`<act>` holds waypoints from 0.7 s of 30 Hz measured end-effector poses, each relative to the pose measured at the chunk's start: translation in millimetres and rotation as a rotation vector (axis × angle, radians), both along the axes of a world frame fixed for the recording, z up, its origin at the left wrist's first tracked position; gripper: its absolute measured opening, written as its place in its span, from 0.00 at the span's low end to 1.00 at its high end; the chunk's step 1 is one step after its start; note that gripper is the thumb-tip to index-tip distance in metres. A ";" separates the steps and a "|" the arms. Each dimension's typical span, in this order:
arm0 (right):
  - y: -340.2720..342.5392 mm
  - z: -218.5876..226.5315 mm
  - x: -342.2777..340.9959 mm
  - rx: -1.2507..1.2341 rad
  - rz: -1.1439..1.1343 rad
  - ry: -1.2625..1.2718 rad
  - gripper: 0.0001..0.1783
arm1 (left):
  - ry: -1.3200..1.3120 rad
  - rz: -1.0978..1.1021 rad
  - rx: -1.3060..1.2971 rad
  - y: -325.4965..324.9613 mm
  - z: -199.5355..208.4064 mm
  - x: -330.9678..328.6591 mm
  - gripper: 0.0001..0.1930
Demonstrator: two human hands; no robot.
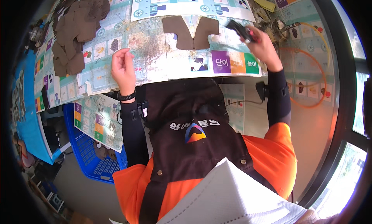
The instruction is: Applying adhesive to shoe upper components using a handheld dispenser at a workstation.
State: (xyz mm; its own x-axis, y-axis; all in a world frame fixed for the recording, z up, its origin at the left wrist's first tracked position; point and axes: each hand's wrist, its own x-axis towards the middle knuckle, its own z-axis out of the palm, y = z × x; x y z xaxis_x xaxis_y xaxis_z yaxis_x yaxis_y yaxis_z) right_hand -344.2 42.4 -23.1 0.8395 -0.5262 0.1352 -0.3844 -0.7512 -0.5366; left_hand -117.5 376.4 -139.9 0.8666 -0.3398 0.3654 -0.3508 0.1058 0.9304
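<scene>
A flat dark-brown cut piece (192, 38) with a deep V-shaped notch lies on the paper-covered worktable (155, 69) in front of me. Above its right side, raised off the table, my right hand (260, 45) is closed around a black brush-like tool (241, 31) with a touch of red at the grip. The tool points up and left, and its tip is slightly blurred. My left hand (124, 69) hovers over the table's near edge, left of the brown piece and apart from it. Its fingers are loosely curled, and nothing shows in them.
A heap of similar brown pieces (77, 30) covers the table's far left. Beneath the table's left side stands a blue plastic basket (87, 154) with a printed sheet (101, 121) over it. Orange and yellow hoses (324, 80) loop at the right, near a window (348, 173).
</scene>
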 end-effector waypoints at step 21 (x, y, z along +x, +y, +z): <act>28.7 10.6 141.4 0.267 0.146 0.331 0.09 | 0.108 -0.005 -0.119 10.5 -0.1 3.6 0.05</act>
